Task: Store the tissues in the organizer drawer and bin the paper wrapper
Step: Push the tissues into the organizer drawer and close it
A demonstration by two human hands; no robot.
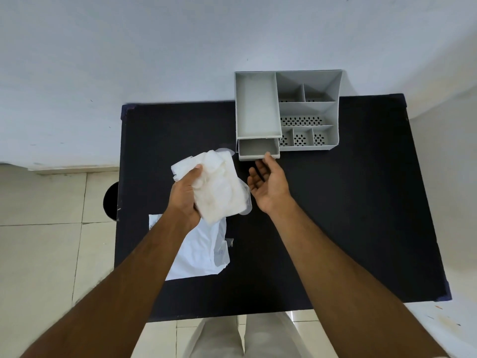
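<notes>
My left hand (pixel 185 193) grips a stack of white tissues (pixel 219 187) above the dark table (pixel 335 215). A grey plastic organizer (pixel 307 112) stands at the table's back edge. Its small drawer (pixel 258 148) is pulled partly out at the front left and looks bare inside. My right hand (pixel 268 184) is palm up with fingers apart, and its fingertips touch the drawer's front edge. A flat white paper wrapper (pixel 198 249) lies on the table under my left forearm.
The organizer has a long tray on the left and several perforated compartments on the right. A dark round shape (pixel 111 201) shows on the tiled floor just left of the table. A pale wall rises behind the table.
</notes>
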